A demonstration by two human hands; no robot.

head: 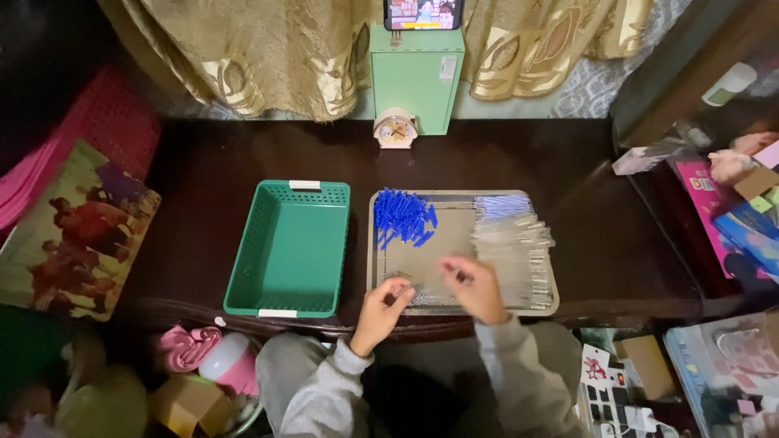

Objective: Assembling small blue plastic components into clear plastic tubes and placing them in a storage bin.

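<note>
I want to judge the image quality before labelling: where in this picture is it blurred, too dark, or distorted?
Head view: the right hand and left hand are slightly motion-blurred over the flat grey metal tray; the corners fall into deep shadow, mostly upper left; the glossy dark wooden table shows faint sheen; the wide lens bends its edges; the green plastic basket is sharp.

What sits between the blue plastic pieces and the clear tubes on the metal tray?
Bare metal tray floor, in the head view, separates blue plastic pieces from clear tubes.
</note>
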